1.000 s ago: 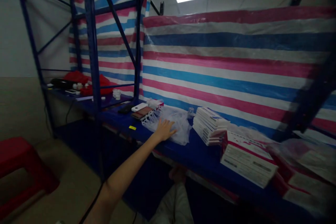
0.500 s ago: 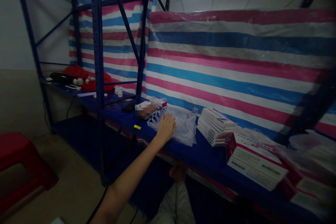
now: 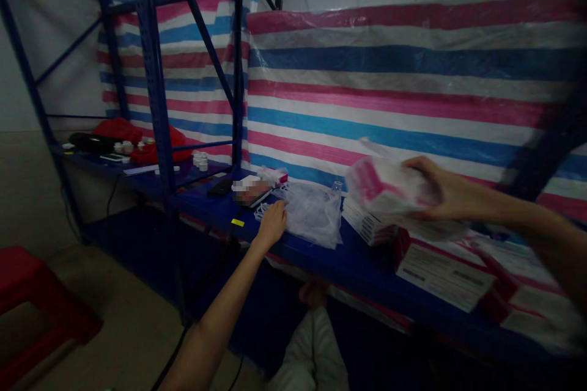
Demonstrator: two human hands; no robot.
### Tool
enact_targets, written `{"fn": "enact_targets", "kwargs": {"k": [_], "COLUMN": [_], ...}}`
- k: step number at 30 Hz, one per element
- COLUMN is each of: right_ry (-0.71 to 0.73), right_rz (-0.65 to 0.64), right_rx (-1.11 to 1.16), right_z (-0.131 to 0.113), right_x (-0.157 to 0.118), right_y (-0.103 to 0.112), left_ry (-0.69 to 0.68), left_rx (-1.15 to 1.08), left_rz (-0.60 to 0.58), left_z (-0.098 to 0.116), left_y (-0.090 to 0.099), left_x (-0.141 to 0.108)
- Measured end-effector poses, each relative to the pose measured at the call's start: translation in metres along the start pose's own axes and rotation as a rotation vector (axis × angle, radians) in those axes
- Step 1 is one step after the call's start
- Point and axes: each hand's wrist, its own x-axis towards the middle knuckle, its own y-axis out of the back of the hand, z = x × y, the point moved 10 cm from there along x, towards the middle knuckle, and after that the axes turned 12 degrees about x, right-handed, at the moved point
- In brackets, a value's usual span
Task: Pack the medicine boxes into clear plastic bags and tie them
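Observation:
My left hand is at the left edge of a pile of clear plastic bags on the blue shelf, its fingers bunched on the bag handles. My right hand is raised above the shelf at the right, gripping a clear plastic bag with a pink-and-white box inside; it is blurred by motion. Below it, a stack of white boxes is partly covered by the held bag. A larger white-and-magenta carton lies to the right of the stack.
Left of the bags are a black phone-like object, a blurred-out item and a yellow label. White jars stand farther left. A blue rack post rises beside the shelf. A red stool stands on the floor.
My right hand has come into view from the right, holding the bagged box. My left hand has slid left from the top of the bags to their edge, its fingers drawn together.

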Motion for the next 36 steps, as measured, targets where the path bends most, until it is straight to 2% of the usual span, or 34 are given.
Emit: {"fn": "enact_targets", "kwargs": {"k": [2,3,7,9,11,14,15,18,20,21,23,25,27,29,30,32,36], "right_ry": [0.131,0.17,0.138,0.111,0.086,0.098,0.114,0.13,0.106,0.101,0.109,0.134,0.141,0.134,0.123,0.061,-0.098], "right_rz": [-0.225,-0.293,-0.476,-0.513,-0.516,-0.548,-0.52,-0.317,-0.314,-0.348,-0.386,-0.34,-0.285,-0.235,-0.206,-0.126,0.024], "right_rx": [-0.051,-0.089,-0.101,-0.095,-0.057,0.07,0.103,0.065,-0.043,-0.092,-0.163,-0.195,-0.211,-0.214,-0.215,-0.212,-0.165], "right_z": [-0.03,-0.038,-0.03,-0.017,-0.006,0.0,0.0,0.011,0.022,0.027,0.031,0.028,0.025,0.025,0.027,0.036,0.054], "right_x": [0.009,0.014,0.023,0.021,0.019,0.015,0.016,0.025,0.024,0.022,0.018,0.016,0.016,0.016,0.016,0.015,0.008], "right_y": [-0.05,-0.078,-0.185,-0.218,-0.231,-0.226,-0.218,-0.186,-0.184,-0.188,-0.196,-0.197,-0.194,-0.19,-0.186,-0.176,-0.162], "left_ry": [-0.017,-0.031,-0.093,-0.083,-0.059,0.001,0.029,0.103,0.084,0.034,-0.119,-0.267,-0.348,-0.364,-0.356,-0.316,-0.178], "left_rx": [-0.076,-0.116,-0.302,-0.332,-0.287,-0.147,-0.095,0.055,0.101,0.093,0.044,0.023,0.052,0.079,0.08,0.066,0.005], "left_rz": [0.001,-0.006,-0.055,-0.03,0.017,0.045,0.05,0.112,0.154,0.145,0.069,-0.057,-0.172,-0.229,-0.229,-0.178,-0.004], "left_z": [-0.005,-0.008,-0.015,-0.02,-0.022,-0.02,-0.018,-0.005,0.014,0.029,0.062,0.091,0.105,0.104,0.1,0.084,0.047], "left_y": [-0.001,-0.003,-0.014,-0.012,-0.003,0.017,0.025,0.052,0.062,0.06,0.044,0.018,-0.005,-0.017,-0.017,-0.008,0.024], "left_x": [-0.001,-0.002,-0.005,-0.005,-0.005,-0.007,-0.008,-0.004,0.005,0.013,0.029,0.042,0.051,0.055,0.055,0.054,0.051]}}
